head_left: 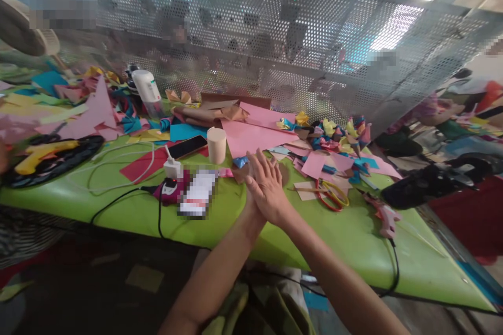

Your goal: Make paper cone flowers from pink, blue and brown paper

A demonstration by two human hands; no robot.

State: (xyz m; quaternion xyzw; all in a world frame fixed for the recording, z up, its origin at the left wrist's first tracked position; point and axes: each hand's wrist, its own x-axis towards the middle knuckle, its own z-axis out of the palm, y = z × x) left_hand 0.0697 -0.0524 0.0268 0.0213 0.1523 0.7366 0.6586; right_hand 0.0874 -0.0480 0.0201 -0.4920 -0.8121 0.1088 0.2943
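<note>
1. Nearest my fingers is a piece of brown paper on the green table; it shows past my fingertips towards one o'clock. My hands cover much of it, so I cannot read its long axis or tell whether I touch it.
2. A crumpled blue piece sits just beside my fingertips at about ten o'clock, its longer side running roughly from nine to three.
3. My right hand lies over my left hand, its fingers straight and a little parted, pointing near twelve. The two overlap so closely that I cannot say which is nearer the paper.
4. My left hand is mostly hidden: I cannot tell how its fingers stand, or whether anything lies between my palms.
5. Farther out, a cream cylinder stands towards ten; scissors lie at three; a phone lies at nine, its screen blocked out.
6. My forearms run off the bottom edge.
</note>
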